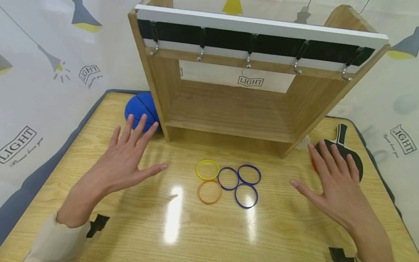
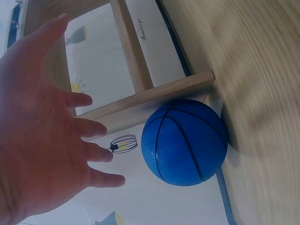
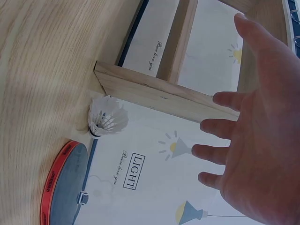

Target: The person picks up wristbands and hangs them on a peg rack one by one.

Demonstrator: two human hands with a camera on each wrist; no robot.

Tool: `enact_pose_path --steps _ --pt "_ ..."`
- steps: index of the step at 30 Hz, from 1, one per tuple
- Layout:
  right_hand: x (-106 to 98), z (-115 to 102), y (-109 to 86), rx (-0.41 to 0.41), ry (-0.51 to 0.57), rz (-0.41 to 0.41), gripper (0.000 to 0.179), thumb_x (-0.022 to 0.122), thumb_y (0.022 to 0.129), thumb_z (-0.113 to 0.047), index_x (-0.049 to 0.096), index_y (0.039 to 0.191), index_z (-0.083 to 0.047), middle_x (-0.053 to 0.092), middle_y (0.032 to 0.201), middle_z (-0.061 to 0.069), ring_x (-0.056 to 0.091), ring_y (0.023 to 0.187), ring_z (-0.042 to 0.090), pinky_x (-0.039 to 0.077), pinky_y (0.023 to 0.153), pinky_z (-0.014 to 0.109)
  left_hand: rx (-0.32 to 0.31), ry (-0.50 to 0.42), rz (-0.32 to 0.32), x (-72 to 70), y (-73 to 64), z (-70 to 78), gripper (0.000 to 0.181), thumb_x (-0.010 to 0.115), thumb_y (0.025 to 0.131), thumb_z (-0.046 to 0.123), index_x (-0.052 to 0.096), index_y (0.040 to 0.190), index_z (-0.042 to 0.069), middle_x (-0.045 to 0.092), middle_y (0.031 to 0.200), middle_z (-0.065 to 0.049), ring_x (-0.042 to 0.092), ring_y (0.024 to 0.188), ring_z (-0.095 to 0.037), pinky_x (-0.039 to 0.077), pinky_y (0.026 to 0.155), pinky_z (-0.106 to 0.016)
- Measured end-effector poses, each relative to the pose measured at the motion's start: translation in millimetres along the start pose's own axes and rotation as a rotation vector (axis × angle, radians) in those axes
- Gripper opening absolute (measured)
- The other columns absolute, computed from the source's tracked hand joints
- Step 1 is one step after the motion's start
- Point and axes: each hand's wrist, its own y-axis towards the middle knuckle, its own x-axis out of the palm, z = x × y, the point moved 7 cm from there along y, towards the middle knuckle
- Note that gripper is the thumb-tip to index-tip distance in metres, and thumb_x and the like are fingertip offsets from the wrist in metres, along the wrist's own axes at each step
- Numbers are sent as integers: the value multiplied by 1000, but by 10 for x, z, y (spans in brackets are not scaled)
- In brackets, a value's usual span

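My left hand (image 1: 122, 162) hovers over the table's left side with fingers spread, holding nothing. Beyond its fingertips a blue mini basketball (image 2: 185, 143) sits against the wooden rack's side. My right hand (image 1: 338, 187), also spread and holding nothing, is above the right side, partly covering a black table tennis paddle (image 1: 355, 156). Between the hands lie several thin rings: a yellow ring (image 1: 197, 170), an orange ring (image 1: 198, 193) and purple rings, one of them a purple ring (image 1: 257, 196) nearest the front. In the right wrist view a white shuttlecock (image 3: 108, 117) stands beside the rack.
A wooden rack (image 1: 229, 109) stands at the back middle, with a lower shelf. Across its top front runs a black and white board with several metal hooks, such as a hook (image 1: 248, 60). Patterned white cloth (image 1: 42, 98) hangs behind and around the wooden table (image 1: 137, 225).
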Motion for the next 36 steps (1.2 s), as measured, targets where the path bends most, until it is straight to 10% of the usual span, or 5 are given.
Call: enact_pose_path --steps 9,14,21,36 --pt "-10 1 -4 9 6 -3 96 65 87 -56 9 159 -26 10 163 6 9 146 38 -3 113 60 43 -51 81 -62 47 -8 96 57 91 60 4 159 17 -5 163 -8 -12 146 -29 3 114 -59" --pt "-83 -61 21 0 21 4 84 65 89 -52 25 157 -20 38 151 17 35 133 44 25 103 65 29 -338 274 -190 242 -125 94 67 94 32 0 158 19 9 163 -3 43 131 -33 33 108 -51" --pt "-152 -306 149 -98 23 4 52 67 92 -40 57 132 -9 66 114 17 59 103 41 42 85 60 -40 -753 550 -468 525 -204 70 62 94 5 26 154 14 39 150 -6 45 131 -29 44 99 -51" --pt "-57 -738 419 -130 146 -152 46 58 97 -43 61 127 -9 67 117 8 65 100 29 51 80 51 -175 -937 620 -774 699 -49 53 67 90 5 49 140 4 54 133 -12 56 115 -27 52 82 -29"
